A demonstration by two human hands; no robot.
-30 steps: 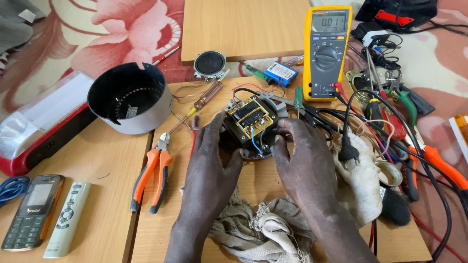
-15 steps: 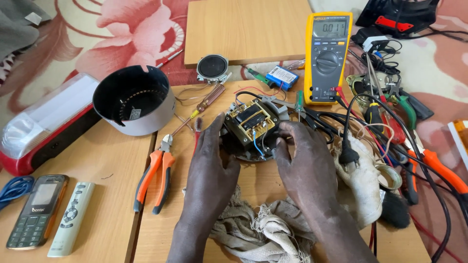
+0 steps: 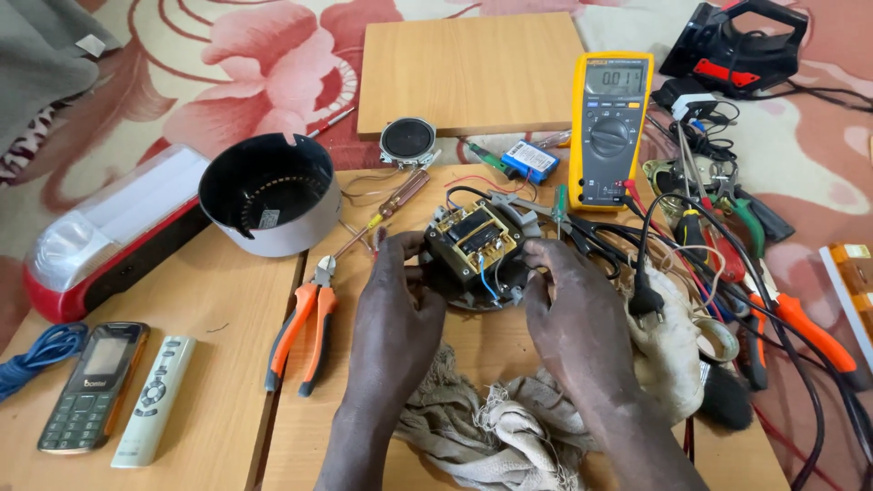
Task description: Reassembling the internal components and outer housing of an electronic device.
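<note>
Far to the left of your left hand lie a coil of blue cord, a dark mobile phone and a pale remote control, side by side on the wooden table. Beyond them rests a red-and-white lamp, and nearer to you stands a round grey-and-black housing, open side up. Orange-handled pliers lie just beside your left hand, handles toward you; a wooden-handled screwdriver lies slantwise beyond them.

Your left hand and your right hand close on opposite sides of the round motor assembly, which sits on the table between your fingertips, its yellow-framed transformer block facing up with a blue wire hanging from it. Both hands grip its rim, the left from the left edge, the right from the right edge.

Below your wrists lies a frayed beige rag. Beyond your hands sit a small round speaker, a blue battery pack and a loose wooden board. Beyond your right hand stands a yellow multimeter, its display lit. To the right of your right hand, a black plug rests on a pale cloth, near a tangle of leads and orange-handled tools.
</note>
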